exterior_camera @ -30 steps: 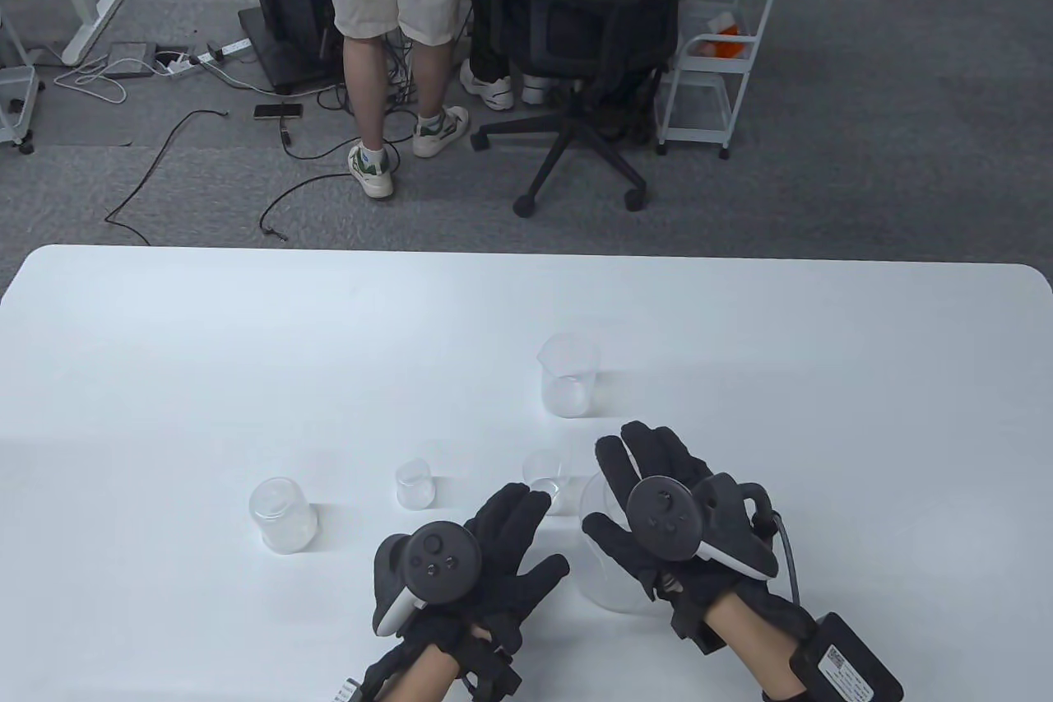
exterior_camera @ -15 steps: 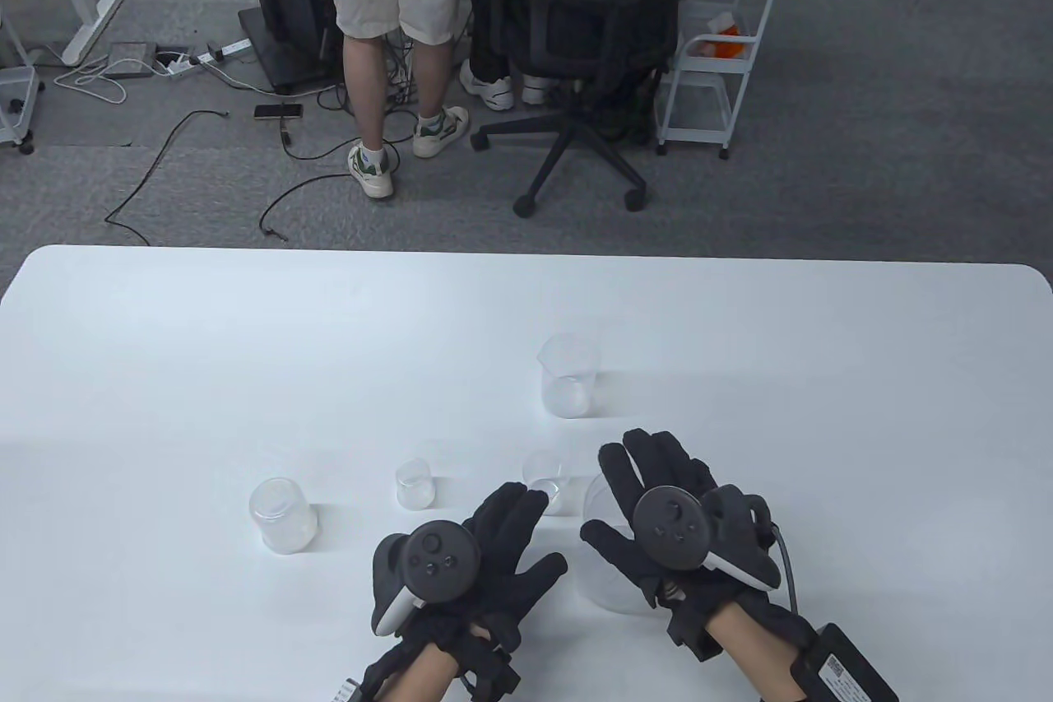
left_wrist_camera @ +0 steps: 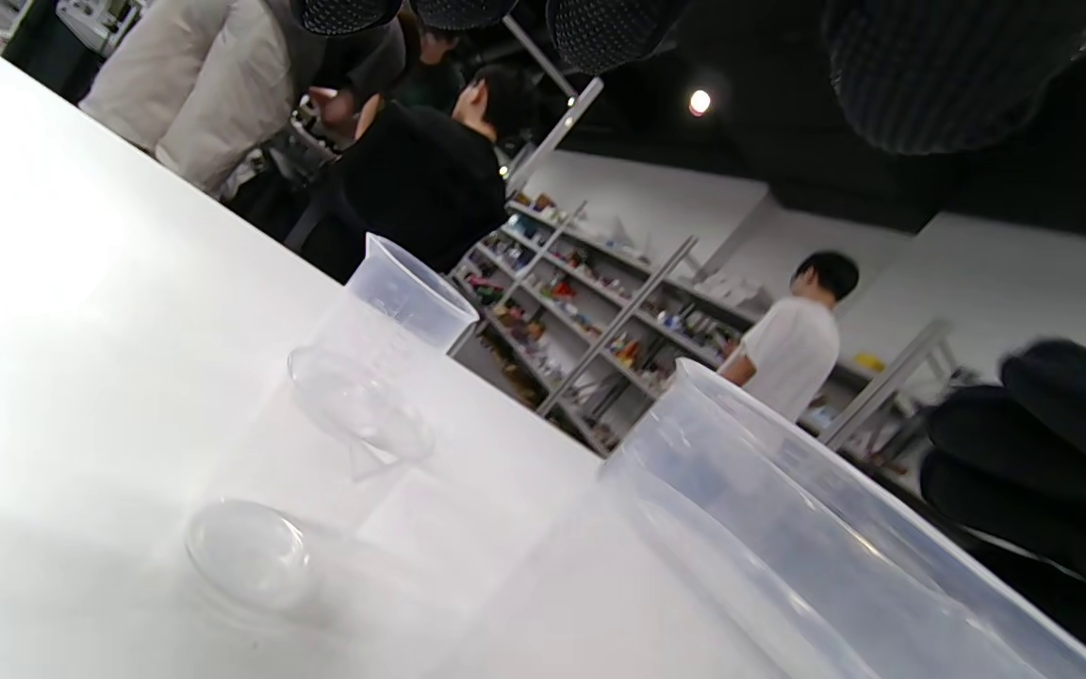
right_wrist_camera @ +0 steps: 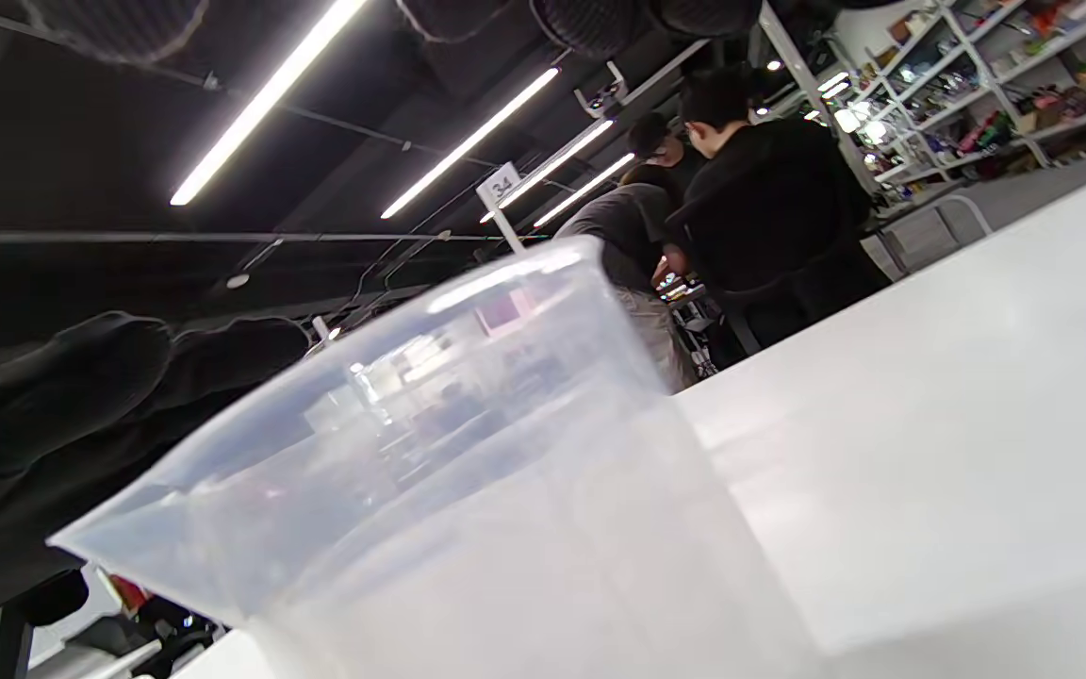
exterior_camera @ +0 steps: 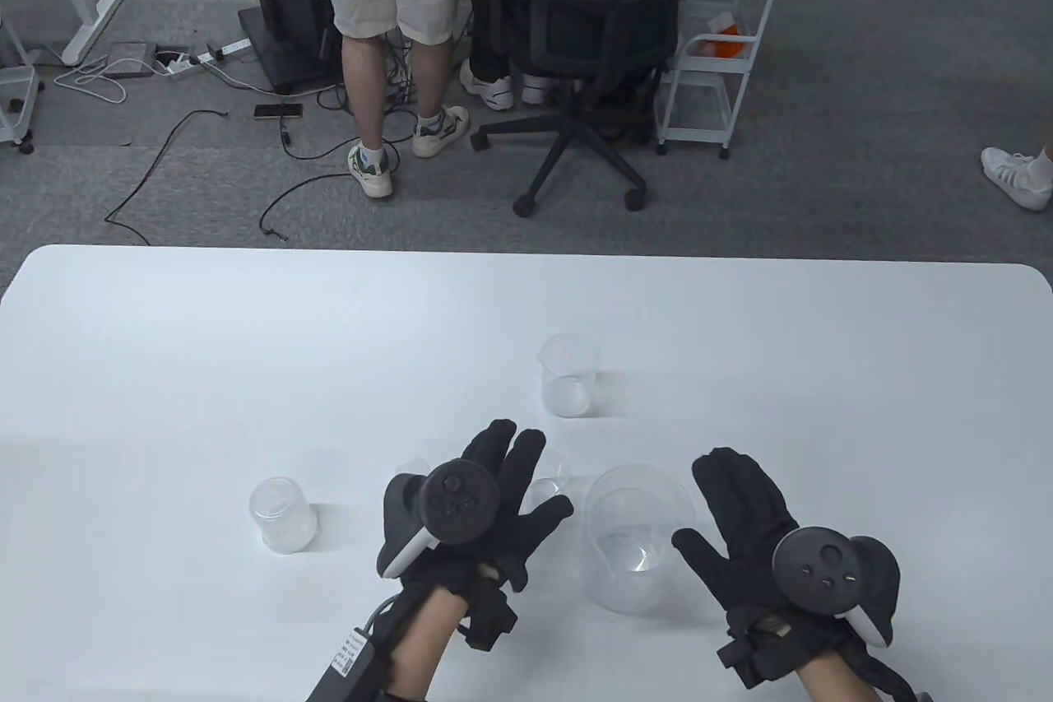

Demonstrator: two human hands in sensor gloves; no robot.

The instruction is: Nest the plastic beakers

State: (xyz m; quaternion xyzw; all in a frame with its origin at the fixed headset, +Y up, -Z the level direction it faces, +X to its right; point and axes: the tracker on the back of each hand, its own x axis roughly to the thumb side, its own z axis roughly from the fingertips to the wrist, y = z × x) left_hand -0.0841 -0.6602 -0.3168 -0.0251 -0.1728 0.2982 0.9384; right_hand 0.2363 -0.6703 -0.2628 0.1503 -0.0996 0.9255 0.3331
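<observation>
Several clear plastic beakers stand on the white table (exterior_camera: 164,340). The large beaker (exterior_camera: 637,537) stands upright between my hands and fills the right wrist view (right_wrist_camera: 486,490). A medium beaker (exterior_camera: 568,375) stands farther back. Another beaker (exterior_camera: 282,515) stands to the left. Two small beakers (exterior_camera: 553,476) (exterior_camera: 410,464) are partly hidden under my left hand (exterior_camera: 535,480), which hovers over them with fingers spread. My right hand (exterior_camera: 707,504) is open just right of the large beaker, holding nothing. The left wrist view shows the medium beaker (left_wrist_camera: 406,302), two small ones (left_wrist_camera: 359,405) (left_wrist_camera: 246,552) and the large one (left_wrist_camera: 788,528).
Beyond the table's far edge stand a person (exterior_camera: 395,35), an office chair (exterior_camera: 592,52) and a white cart (exterior_camera: 716,52) on grey carpet. Another person's shoe (exterior_camera: 1016,175) shows at the right edge.
My right hand has come off the top of the large beaker and moved right and toward me. My left hand has moved forward over the small beakers.
</observation>
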